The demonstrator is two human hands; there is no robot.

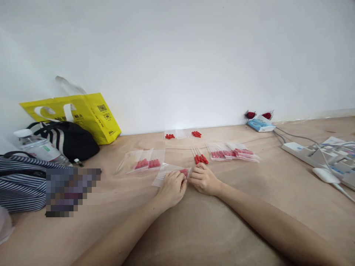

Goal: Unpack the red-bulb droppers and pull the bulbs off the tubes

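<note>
A small clear zip bag [166,173] with red-tipped pieces inside lies flat on the wooden table [249,207]. My left hand [171,188] presses on it with curled fingers. My right hand [203,180] pinches its right end, where the red tips show. Just beyond my right hand lies a loose bunch of red-tipped sticks [199,156]. Filled bags [144,161] lie to the left and more filled bags [234,152] to the right. Two little heaps of red caps [196,133] sit near the wall.
At the left stand a yellow paper bag [88,112], a black striped bag [68,139], a water bottle [37,147] and a striped pouch [19,183]. A white power strip [318,157] with cables lies at the right, a blue-white box [260,124] by the wall.
</note>
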